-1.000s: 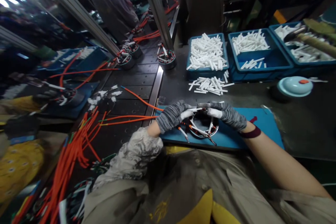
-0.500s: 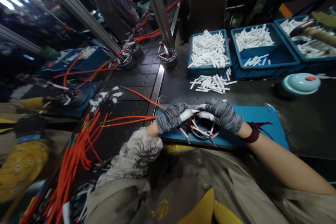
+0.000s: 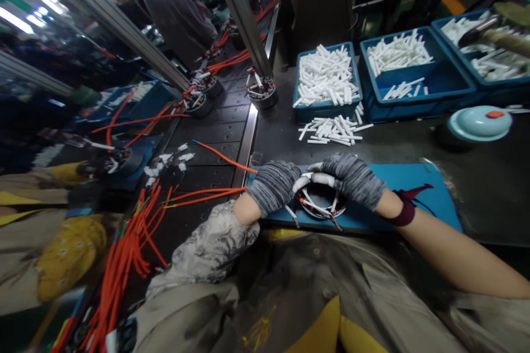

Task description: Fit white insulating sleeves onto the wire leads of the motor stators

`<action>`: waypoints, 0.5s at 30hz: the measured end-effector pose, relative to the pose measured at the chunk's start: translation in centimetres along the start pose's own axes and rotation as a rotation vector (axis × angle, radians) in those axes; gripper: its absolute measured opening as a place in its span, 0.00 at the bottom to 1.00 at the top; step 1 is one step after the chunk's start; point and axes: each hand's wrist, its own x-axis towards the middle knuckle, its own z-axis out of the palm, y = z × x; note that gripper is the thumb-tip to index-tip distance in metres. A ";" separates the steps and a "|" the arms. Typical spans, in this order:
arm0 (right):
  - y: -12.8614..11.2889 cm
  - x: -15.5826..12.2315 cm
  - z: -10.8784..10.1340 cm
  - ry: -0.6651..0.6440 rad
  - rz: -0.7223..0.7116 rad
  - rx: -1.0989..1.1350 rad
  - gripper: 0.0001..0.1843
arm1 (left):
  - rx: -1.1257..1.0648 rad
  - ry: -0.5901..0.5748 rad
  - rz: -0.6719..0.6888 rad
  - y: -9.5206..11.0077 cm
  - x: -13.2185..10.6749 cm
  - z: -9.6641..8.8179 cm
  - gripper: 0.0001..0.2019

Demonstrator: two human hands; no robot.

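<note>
A round motor stator (image 3: pixel 322 204) with white sleeves and orange-tipped leads lies on a blue mat (image 3: pixel 418 187) at the near table edge. My left hand (image 3: pixel 273 185), in a grey knit glove, rests on the stator's left rim with its fingers curled. My right hand (image 3: pixel 351 177), gloved the same way, lies over the far rim. Between both hands' fingertips runs a white sleeve (image 3: pixel 317 177), pinched at each end. Orange wires (image 3: pixel 207 194) trail left from the stator across the conveyor.
Blue bins of white sleeves (image 3: pixel 325 74) (image 3: pixel 403 60) stand behind the mat, with loose sleeves (image 3: pixel 331 130) in front. A pale blue lid (image 3: pixel 480 123) sits to the right. More stators (image 3: pixel 263 91) stand on the conveyor. A person (image 3: pixel 176 8) works at the far left.
My hands have drawn closer together over the stator's far rim, and my left hand has turned further over its left edge. The view has shifted slightly.
</note>
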 end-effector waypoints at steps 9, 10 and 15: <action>1.6 -1.7 -0.7 -0.005 -0.091 -0.006 0.19 | 0.030 -0.102 0.140 0.8 1.8 -0.3 0.21; 2.0 -1.9 -0.7 0.008 -0.038 0.158 0.18 | 0.001 -0.113 0.162 0.8 1.9 -0.2 0.21; 2.8 -2.3 -0.6 0.061 0.197 0.614 0.18 | -0.056 -0.105 0.219 1.4 2.7 0.7 0.20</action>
